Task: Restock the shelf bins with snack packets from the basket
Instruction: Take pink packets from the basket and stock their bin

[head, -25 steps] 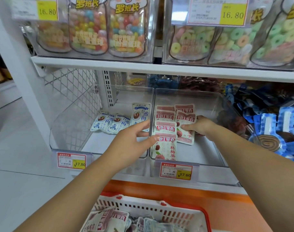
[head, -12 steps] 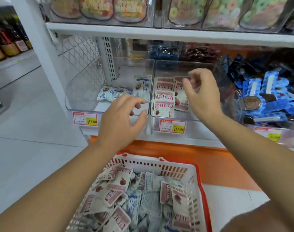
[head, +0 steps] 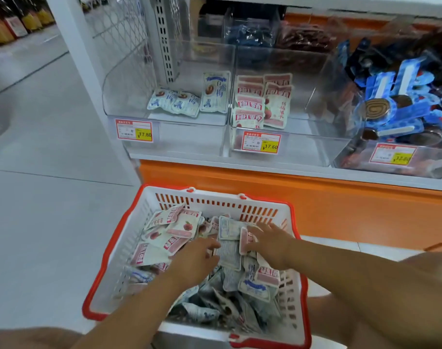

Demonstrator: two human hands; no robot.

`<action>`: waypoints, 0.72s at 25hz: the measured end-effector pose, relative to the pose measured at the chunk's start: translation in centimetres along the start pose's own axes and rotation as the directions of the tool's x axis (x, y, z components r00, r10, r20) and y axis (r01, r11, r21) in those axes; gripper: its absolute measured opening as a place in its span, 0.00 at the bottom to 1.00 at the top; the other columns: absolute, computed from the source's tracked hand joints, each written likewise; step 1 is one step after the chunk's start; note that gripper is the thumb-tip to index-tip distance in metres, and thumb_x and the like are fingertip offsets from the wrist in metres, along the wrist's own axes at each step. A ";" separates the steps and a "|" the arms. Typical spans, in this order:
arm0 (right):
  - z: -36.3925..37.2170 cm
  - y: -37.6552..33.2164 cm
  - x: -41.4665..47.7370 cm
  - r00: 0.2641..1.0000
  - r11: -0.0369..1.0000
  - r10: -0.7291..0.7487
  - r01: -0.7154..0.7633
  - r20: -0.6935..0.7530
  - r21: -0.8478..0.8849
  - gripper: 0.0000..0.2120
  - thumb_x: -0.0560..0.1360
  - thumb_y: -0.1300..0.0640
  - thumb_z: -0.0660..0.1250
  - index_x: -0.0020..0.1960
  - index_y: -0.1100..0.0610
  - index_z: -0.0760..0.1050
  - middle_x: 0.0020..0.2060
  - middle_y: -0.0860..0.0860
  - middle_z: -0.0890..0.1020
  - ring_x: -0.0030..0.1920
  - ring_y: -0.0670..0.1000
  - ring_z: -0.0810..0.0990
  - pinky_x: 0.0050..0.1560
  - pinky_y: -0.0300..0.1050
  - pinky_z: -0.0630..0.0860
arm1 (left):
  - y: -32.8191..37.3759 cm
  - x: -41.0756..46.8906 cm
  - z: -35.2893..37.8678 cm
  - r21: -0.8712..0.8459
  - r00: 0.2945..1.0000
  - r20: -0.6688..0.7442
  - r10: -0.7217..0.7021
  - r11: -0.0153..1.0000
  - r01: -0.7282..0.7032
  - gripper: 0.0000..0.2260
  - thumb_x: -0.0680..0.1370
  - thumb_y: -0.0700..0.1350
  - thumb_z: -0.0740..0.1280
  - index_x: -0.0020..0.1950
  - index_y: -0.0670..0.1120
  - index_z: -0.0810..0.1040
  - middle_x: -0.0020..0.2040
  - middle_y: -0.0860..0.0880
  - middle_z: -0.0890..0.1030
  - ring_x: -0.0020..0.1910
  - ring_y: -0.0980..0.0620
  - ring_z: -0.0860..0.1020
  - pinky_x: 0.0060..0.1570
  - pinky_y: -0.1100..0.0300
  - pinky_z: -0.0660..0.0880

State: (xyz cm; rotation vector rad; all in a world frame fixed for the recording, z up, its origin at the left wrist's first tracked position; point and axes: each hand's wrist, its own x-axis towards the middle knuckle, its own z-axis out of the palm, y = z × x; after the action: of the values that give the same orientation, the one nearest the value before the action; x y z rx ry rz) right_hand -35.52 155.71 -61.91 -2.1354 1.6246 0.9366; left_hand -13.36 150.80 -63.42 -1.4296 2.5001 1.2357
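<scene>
Presently recorded, one moment at a shop shelf:

Basket (head: pixel 129 238): white slotted walls, red rim, stood on the floor before the orange shelf base (head: pixel 328 205). It held a loose heap of snack packets (head: pixel 174 230), pink-topped and blue-printed mixed together.

Left hand (head: pixel 197 260): inside the basket, palm down, fingers extended and slightly spread, tips touching the heap near its middle. Nothing was enclosed in it. The fingertips were blurred.

Right hand (head: pixel 271 244): inside the basket, just beside the left, fingers stretched forward over the heap. A pink-topped packet (head: pixel 245 240) stood on edge against the thumb side. Whether it was pinched or only touched could not be told.

Left bin (head: pixel 124 79): clear plastic, with a few blue-and-white packets (head: pixel 215 93) lying toward its right side. A price tag (head: pixel 134 131) on its front read 17.80.

Middle bin (head: pixel 315 107): clear plastic, with pink-and-white packets (head: pixel 250 103) overlapped in two rows at its left side. Its tag (head: pixel 261 143) read 17.60.

Right bin (head: pixel 361 157): full of blue-wrapped sweets (head: pixel 396 104).
</scene>
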 end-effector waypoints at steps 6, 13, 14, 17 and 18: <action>1.8 0.4 1.2 0.999 0.960 -0.034 0.023 -0.034 -0.278 0.24 0.77 0.59 0.66 0.72 0.51 0.68 0.76 0.58 0.60 0.78 0.61 0.51 0.76 0.63 0.48 | 0.0 -0.1 1.9 -0.105 0.995 0.085 -0.061 0.992 0.070 0.20 0.78 0.49 0.67 0.70 0.52 0.72 0.66 0.53 0.75 0.56 0.56 0.76 0.53 0.65 0.72; -4.1 2.0 -2.1 0.961 0.349 0.237 0.055 -0.144 0.936 0.09 0.74 0.60 0.72 0.44 0.58 0.72 0.41 0.56 0.84 0.37 0.49 0.84 0.39 0.45 0.80 | 3.2 0.3 0.1 -0.685 0.983 0.145 -0.109 0.706 0.179 0.21 0.74 0.44 0.73 0.65 0.53 0.73 0.61 0.55 0.78 0.54 0.56 0.80 0.52 0.59 0.78; -4.5 2.1 -2.8 0.956 0.222 0.257 0.085 -0.142 0.971 0.08 0.74 0.62 0.73 0.45 0.61 0.73 0.40 0.58 0.85 0.36 0.50 0.84 0.40 0.46 0.81 | 3.6 0.3 -0.4 -0.810 0.980 0.135 -0.149 0.553 0.196 0.19 0.74 0.41 0.73 0.63 0.52 0.74 0.58 0.51 0.81 0.52 0.52 0.82 0.51 0.56 0.80; -5.3 1.7 -4.1 0.950 0.004 0.285 0.128 -0.124 0.992 0.10 0.73 0.60 0.74 0.48 0.63 0.74 0.38 0.58 0.85 0.37 0.51 0.84 0.43 0.49 0.79 | 4.3 0.4 -2.0 -0.952 0.972 0.153 -0.178 0.238 0.194 0.12 0.75 0.37 0.70 0.58 0.42 0.79 0.49 0.42 0.84 0.47 0.46 0.84 0.45 0.56 0.80; -5.3 1.7 -4.2 0.953 -0.059 0.280 0.139 -0.117 0.989 0.11 0.72 0.60 0.74 0.48 0.62 0.74 0.38 0.57 0.85 0.37 0.53 0.84 0.43 0.48 0.77 | 4.6 0.3 -2.4 -0.954 0.973 0.142 -0.182 0.235 0.184 0.10 0.75 0.36 0.70 0.56 0.40 0.80 0.49 0.40 0.84 0.47 0.46 0.83 0.45 0.57 0.80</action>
State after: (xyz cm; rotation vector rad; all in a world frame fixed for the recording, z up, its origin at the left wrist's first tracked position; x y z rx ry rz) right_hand -36.02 155.17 -54.95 -0.9674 1.6071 -0.6917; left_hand -16.02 150.31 -58.97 -1.6774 1.2363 2.9369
